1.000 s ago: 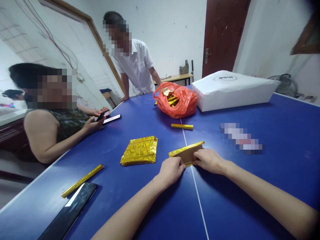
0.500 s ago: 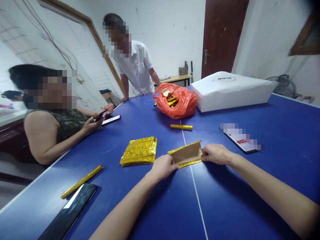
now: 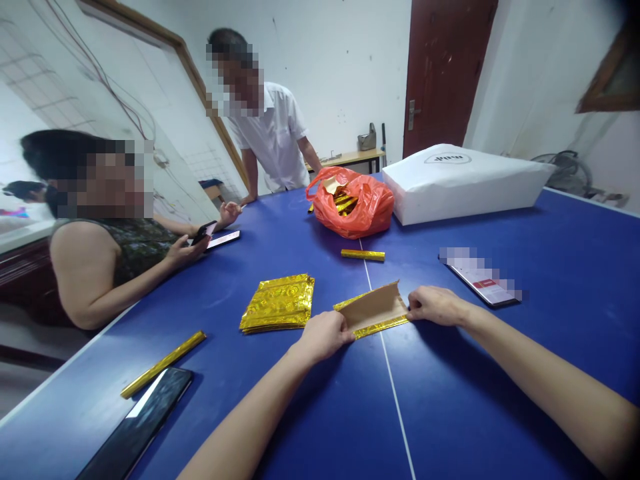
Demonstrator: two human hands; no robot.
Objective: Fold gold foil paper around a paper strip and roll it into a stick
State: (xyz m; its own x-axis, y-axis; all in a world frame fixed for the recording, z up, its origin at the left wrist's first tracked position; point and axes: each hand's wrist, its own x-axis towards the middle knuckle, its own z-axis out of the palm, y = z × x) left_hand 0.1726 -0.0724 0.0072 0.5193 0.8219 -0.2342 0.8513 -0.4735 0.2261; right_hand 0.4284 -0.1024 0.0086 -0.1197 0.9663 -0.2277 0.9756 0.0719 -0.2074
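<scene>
Room with white walls and a dark red door. A blue table tennis table fills the foreground; all positions are given from its white centre line.

**Item in hand:** a brown paper sheet with gold foil showing along its lower edge is laid across the line, its upper right corner raised off the table.

**Hands:** the left hand is placed left of the line, its fingers closed over the sheet's left end. The right hand is placed right of the line, its fingertips touching the sheet's right end. A firm grip there cannot be confirmed from this view.

**Left of the line:** a stack of gold foil sheets lies near the left hand. A gold foil tube lies just beside a black smartphone.

**Farther along the line:** a second gold foil tube is laid across it. Beyond that stands an orange plastic bag holding gold items, with a white paper package just to the right.

**Right of the line:** a second smartphone lies flat, partly obscured.

**Left of the line, at the table's edge:** a seated person holds a phone, and a standing person in a white shirt leans on the table.
</scene>
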